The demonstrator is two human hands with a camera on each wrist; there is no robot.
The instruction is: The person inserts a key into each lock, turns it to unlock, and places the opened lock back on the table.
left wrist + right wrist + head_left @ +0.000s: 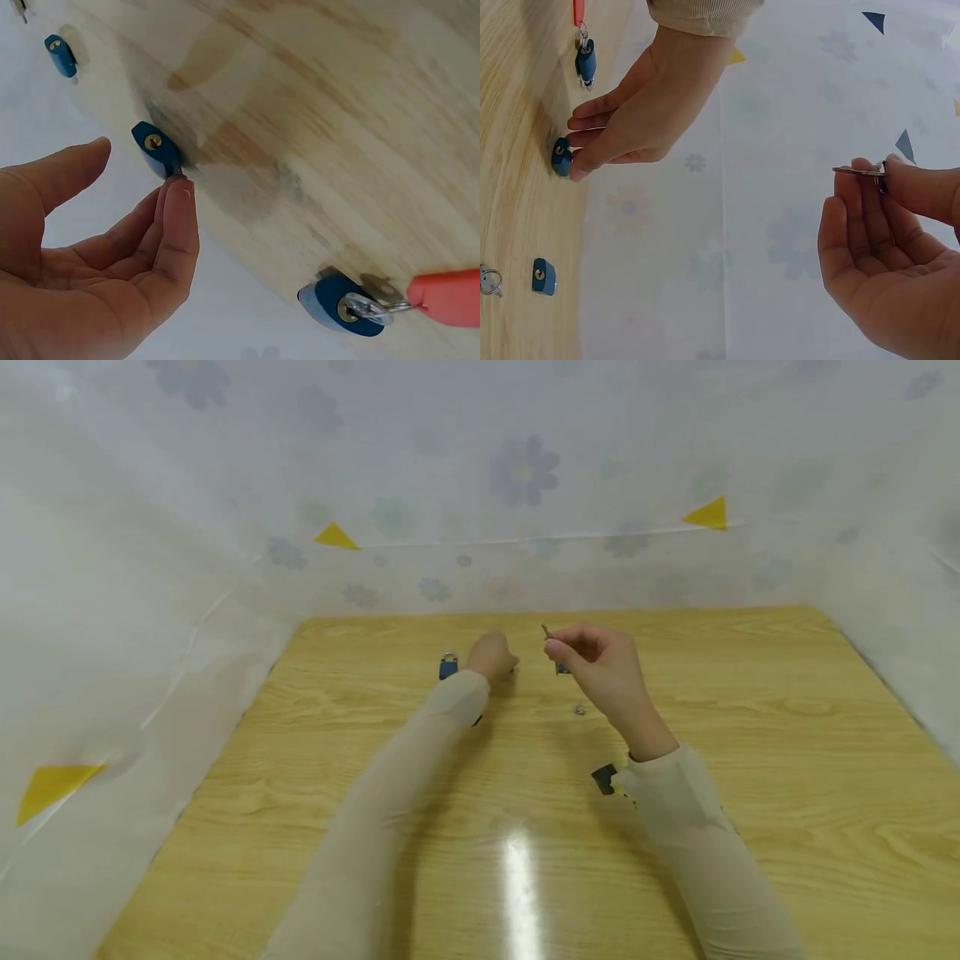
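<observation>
Blue padlock on wooden table, left hand touching it with relaxed fingertips, right hand pinching small key above.

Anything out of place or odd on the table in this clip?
Nothing damaged or spilled. The one stray bit is a small key ring lying loose on the wooden table beside a blue padlock. Another padlock has a key left in it, on a red tag.

Glossy wooden table, floral sheeting
</observation>
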